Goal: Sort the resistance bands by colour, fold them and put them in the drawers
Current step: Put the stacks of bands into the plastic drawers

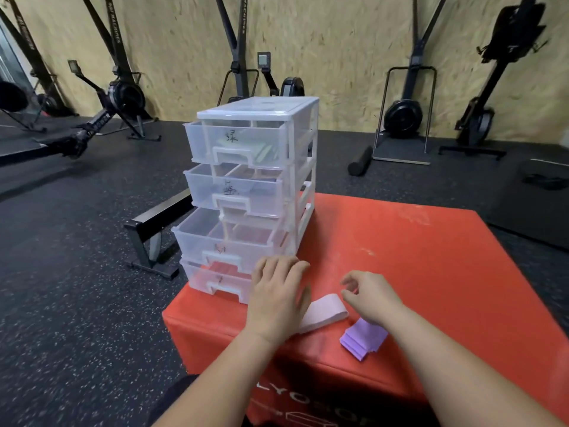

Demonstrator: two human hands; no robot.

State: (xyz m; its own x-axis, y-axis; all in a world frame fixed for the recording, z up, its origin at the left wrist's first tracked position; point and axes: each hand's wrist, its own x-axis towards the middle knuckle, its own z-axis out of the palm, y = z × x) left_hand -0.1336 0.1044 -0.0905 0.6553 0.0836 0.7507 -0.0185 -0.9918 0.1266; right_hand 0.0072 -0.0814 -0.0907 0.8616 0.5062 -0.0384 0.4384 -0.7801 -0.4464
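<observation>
A clear plastic drawer unit (303,192) with several drawers stands on the left part of a red box (431,257). All its drawers are pulled out a little; the top one (237,143) holds folded green bands. A pale pink band (323,312) lies flat on the box in front of the unit. A folded purple band stack (363,339) lies to its right. My left hand (277,291) rests palm down over the pink band's left end, by the bottom drawer (215,282). My right hand (369,297) hovers above the purple stack, fingers loosely curled, holding nothing.
The red box stands on a dark speckled gym floor (77,303). A black metal frame (154,229) stands left of the box. Rowing machines (120,97) and ski trainers (403,115) line the wooden wall behind. A black foam roller (360,160) lies on the floor.
</observation>
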